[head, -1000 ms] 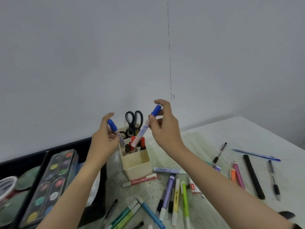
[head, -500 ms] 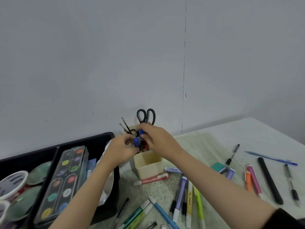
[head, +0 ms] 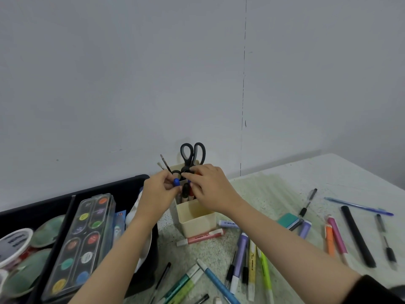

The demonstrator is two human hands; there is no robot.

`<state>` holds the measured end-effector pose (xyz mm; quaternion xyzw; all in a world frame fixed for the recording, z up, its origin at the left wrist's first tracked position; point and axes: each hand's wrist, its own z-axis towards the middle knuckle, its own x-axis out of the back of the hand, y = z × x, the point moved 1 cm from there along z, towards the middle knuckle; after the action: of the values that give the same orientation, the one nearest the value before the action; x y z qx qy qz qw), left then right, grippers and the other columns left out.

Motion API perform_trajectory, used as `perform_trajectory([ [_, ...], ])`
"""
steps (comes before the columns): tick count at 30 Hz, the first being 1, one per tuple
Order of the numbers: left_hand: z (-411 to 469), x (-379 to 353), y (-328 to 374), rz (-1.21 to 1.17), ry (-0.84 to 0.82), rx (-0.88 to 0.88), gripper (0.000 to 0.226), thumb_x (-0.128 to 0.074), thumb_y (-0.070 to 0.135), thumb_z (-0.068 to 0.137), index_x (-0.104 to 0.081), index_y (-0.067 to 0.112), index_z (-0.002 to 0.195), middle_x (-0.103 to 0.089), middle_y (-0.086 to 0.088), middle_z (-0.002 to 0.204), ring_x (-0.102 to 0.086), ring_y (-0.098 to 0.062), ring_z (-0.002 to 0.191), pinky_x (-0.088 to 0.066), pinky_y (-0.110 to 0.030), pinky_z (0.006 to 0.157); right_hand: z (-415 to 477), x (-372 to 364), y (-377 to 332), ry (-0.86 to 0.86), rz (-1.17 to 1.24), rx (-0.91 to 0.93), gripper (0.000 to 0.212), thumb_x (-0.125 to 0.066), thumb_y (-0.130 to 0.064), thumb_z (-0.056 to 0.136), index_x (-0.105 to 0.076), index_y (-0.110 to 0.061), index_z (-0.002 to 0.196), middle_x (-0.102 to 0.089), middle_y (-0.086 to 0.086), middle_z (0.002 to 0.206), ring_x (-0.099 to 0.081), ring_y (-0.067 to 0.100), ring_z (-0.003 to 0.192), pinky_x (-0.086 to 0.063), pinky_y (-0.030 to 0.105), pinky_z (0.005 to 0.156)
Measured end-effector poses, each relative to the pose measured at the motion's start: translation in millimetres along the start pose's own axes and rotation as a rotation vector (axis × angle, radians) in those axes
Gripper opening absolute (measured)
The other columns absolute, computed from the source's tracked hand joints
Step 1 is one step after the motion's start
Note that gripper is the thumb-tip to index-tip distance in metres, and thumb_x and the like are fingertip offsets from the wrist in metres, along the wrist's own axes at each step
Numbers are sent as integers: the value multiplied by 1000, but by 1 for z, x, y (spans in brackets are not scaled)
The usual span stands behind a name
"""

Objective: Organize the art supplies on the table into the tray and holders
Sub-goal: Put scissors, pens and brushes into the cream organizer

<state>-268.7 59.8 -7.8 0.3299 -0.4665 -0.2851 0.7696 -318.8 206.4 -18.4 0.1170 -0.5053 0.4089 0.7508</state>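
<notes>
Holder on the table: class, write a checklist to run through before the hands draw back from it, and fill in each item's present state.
1. Upright holder: ok.
2. Blue-capped marker in left hand grip, above the holder: ok.
3. Marker in right hand: cannot tell, fingers hide it.
4. Room in front compartment: ok, looks empty.
5. All pens off the table: not ok, many lie loose.

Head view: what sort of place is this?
Probably an art or craft workspace against a bare wall: a watercolour palette in a black tray, a cream holder with scissors, and markers strewn over the table.
</notes>
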Motion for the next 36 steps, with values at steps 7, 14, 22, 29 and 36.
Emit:
perform_trajectory([
  [7,-6,-3,0,69,1,-100,31,-62,-2,82,-65,16,107,-62,16,91,-60,-2,85,-44,-2,71,-27,2,2,42,118,-70,54,-33,-34,94,-34,-18,145,-33,4,150,-27,18,136,-19,33,111],
  [14,0,0,9,136,-23,21,20,-66,6,84,-71,14,102,-68,4,96,-58,3,82,-42,-8,74,-53,1,9,-48,172,-114,56,-32,-35,100,-10,-27,151,-14,6,158,-10,20,145,-8,35,118],
  [22,-29,-25,42,319,116,-238,29,-64,0,82,-66,11,109,-61,-1,111,-50,-14,106,-27,-11,90,-137,50,75,81,139,-522,42,-46,-28,95,-45,-23,137,-47,0,137,-41,18,126,-28,29,103],
  [29,-99,-87,50,196,-142,-320,18,-58,15,87,-64,26,100,-52,23,98,-47,9,94,-36,-10,83,-229,80,139,71,-171,-964,36,-51,-23,92,-55,-10,125,-59,15,113,-53,31,103,-41,37,84],
  [36,-157,-160,67,100,-449,-356,23,-54,26,87,-66,25,106,-61,17,102,-46,16,94,-31,0,85,-255,104,146,37,77,-1125,28,-60,-12,86,-51,-5,112,-54,5,84,-54,21,72,-46,33,62],
])
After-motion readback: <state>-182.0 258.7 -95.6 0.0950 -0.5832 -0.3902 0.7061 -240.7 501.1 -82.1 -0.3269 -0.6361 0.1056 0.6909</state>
